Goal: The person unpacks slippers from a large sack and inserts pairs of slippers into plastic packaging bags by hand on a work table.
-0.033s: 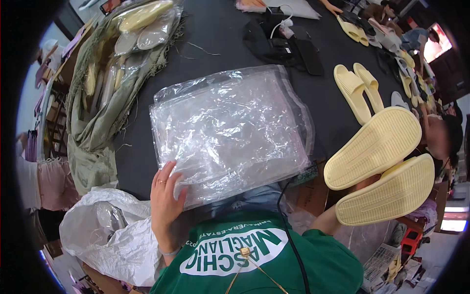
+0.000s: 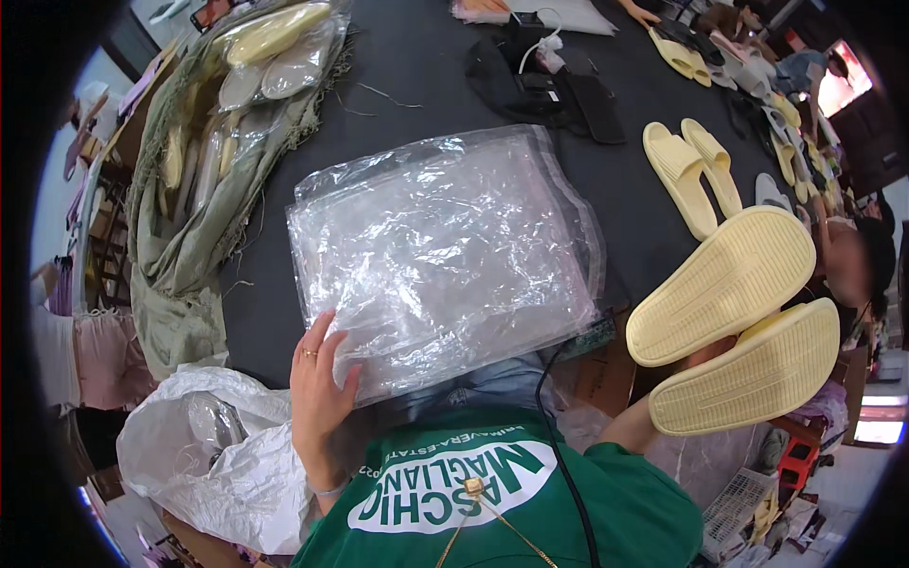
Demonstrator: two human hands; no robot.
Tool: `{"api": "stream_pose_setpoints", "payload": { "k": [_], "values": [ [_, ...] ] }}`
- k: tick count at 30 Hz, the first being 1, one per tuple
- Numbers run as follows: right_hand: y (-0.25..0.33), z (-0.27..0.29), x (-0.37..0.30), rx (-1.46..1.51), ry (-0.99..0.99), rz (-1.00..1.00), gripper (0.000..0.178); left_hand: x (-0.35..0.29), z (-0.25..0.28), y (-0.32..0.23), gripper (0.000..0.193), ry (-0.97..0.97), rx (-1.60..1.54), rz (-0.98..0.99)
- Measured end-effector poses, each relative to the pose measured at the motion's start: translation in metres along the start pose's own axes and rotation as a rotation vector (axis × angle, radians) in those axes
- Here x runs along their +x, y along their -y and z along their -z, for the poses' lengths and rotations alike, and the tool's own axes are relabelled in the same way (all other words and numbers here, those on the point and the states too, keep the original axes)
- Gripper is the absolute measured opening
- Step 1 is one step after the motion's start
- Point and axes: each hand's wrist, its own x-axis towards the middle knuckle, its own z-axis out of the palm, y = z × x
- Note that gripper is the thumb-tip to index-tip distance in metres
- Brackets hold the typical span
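A stack of clear plastic bags lies on the dark table in front of me, its near edge reaching over my lap. My left hand rests at the near left corner of the stack, fingers spread and fingertips on the plastic. On the right, my right hand holds up a pair of pale yellow slippers, soles facing me. The slippers cover most of that hand; only a little skin shows between them. Just beyond them, another pair of yellow slippers stands on the table.
A green woven sack with bagged slippers stands at the left. A white sack is by my left elbow. A black phone and a white cable lie beyond the bags. More slippers line the far right; other people work there.
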Motion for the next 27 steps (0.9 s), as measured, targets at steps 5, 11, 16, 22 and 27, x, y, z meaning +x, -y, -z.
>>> {"api": "stream_pose_setpoints", "payload": {
  "k": [5,11,16,22,27],
  "values": [
    [0.0,-0.012,-0.003,-0.125,0.023,-0.001,0.057,-0.001,-0.011,0.011,0.055,0.144,0.143,-0.003],
    [-0.021,-0.01,0.015,-0.132,0.054,-0.045,0.056,0.008,-0.012,0.018,0.041,0.001,0.231,-0.087],
    [-0.019,-0.017,0.01,-0.106,0.093,-0.082,0.055,0.032,0.005,0.007,0.023,-0.63,0.076,-0.113],
    [0.02,-0.01,-0.023,-0.057,0.127,-0.123,0.053,0.061,0.043,-0.013,0.011,-1.407,-0.43,-0.061],
    [0.02,-0.005,-0.021,-0.046,0.157,-0.141,0.052,0.056,0.068,-0.037,0.014,-1.505,0.08,0.055]
  ]
}}
